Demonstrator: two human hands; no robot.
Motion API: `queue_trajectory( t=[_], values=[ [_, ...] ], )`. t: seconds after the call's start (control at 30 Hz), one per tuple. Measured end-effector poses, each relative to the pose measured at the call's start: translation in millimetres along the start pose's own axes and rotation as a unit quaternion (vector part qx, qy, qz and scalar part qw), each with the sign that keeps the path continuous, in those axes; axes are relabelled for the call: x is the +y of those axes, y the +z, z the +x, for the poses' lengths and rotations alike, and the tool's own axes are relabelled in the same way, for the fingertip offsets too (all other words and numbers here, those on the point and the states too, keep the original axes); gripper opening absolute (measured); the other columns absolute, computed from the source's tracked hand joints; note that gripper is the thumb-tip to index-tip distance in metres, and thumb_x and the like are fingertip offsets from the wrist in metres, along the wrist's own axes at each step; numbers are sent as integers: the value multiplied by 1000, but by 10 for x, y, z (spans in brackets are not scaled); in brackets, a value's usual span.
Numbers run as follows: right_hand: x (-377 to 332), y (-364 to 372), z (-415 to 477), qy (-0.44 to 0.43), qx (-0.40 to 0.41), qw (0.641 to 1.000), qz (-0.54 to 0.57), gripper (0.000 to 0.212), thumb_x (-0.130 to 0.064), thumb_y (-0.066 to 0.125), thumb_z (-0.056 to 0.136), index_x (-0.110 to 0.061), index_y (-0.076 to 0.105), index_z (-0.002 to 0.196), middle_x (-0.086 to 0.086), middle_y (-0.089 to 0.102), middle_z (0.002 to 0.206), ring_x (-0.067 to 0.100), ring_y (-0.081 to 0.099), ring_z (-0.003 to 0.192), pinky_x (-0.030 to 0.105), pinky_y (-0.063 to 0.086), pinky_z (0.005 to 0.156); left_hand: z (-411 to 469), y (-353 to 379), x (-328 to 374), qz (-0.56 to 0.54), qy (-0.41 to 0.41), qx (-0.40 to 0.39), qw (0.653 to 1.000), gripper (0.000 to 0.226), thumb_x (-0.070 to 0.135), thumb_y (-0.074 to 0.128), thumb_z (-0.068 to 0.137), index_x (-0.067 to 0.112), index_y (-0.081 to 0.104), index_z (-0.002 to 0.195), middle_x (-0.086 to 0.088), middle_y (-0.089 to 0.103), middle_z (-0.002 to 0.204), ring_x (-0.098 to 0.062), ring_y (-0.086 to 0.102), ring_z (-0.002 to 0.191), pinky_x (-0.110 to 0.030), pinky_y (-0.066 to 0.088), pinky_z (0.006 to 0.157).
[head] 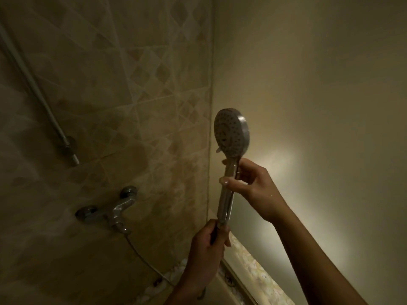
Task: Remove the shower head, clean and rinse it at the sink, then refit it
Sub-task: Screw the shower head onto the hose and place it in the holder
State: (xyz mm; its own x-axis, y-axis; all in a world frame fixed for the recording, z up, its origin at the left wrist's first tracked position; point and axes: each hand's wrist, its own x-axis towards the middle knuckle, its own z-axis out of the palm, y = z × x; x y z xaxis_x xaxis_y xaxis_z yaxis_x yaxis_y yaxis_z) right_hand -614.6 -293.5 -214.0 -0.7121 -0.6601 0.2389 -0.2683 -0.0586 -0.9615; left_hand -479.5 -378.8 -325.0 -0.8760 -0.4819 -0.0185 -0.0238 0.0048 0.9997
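Observation:
A round chrome shower head (pixel 231 133) with a long handle stands upright in the dim middle of the view, its nozzle face turned left. My right hand (pixel 253 186) pinches the upper handle between thumb and fingers. Below it, my left hand (pixel 207 245) is closed around the bottom end of the handle, where the hose fitting sits. The thin hose (pixel 141 256) runs from under the wall mixer tap (pixel 110 212) down and right, then passes behind my left wrist.
A tiled wall fills the left half, with a slanted chrome riser rail (pixel 39 93) and its bracket (pixel 69 144). A plain wall lies to the right. A patterned ledge strip (pixel 253 265) runs along the bottom right corner.

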Motion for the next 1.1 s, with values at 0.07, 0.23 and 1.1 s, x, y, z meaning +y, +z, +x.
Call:
queue_trajectory(
  t=[0.07,0.23,1.1],
  values=[
    [-13,34,-8,-15,2,999,-36,18,-21,77,89,-29,72,104,-11,74,100,22,67,96,34,59,86,-3,25,40,-5,4,-8,1000,42,61,57,86,19,64,80,-2,59,62,-14,45,50,-30,40,51],
    [-71,-2,-70,0,-70,997,16,23,-16,55,104,-24,70,121,-14,77,109,11,72,106,27,59,86,29,-18,112,16,10,-15,1000,35,57,55,87,25,69,84,1,69,68,-12,54,50,-24,44,55],
    [-13,205,-76,-26,-12,993,-118,34,-37,84,81,-15,71,104,7,70,96,26,64,91,38,58,78,-98,-235,290,43,36,21,998,18,35,67,95,36,72,78,-2,77,79,-20,70,53,-44,63,62]
  ],
)
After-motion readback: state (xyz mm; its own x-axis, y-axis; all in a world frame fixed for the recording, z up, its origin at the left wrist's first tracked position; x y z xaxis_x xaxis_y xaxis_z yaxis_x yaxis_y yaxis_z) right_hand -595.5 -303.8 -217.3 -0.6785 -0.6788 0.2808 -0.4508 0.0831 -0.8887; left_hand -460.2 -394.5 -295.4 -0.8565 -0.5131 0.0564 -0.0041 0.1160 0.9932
